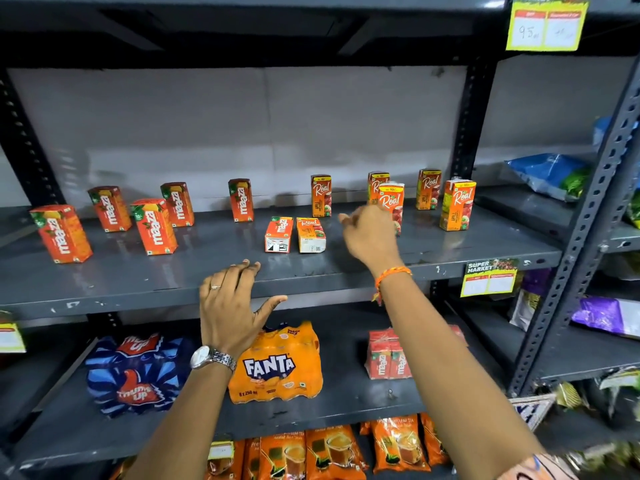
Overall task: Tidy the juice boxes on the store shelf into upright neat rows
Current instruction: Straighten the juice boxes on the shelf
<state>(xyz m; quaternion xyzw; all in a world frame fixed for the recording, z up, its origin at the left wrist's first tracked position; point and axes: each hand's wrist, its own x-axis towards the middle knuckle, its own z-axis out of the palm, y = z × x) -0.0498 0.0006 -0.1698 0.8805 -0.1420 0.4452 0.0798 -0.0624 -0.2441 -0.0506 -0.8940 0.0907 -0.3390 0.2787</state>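
Fingers (349,218) of the right hand (372,237) spread loose and holding nothing, the left hand (230,303) wide at the shelf (138,282) front edge — most juice boxes (242,199) stand upright but scattered, two (294,234) lie flat mid-shelf — little tidied yet.

The right hand (372,233) is motion-blurred and covers the lower part of a Real carton (393,202) right of centre — whether it grips is unclear — while the price tag (547,20) is cropped at the top right edge.
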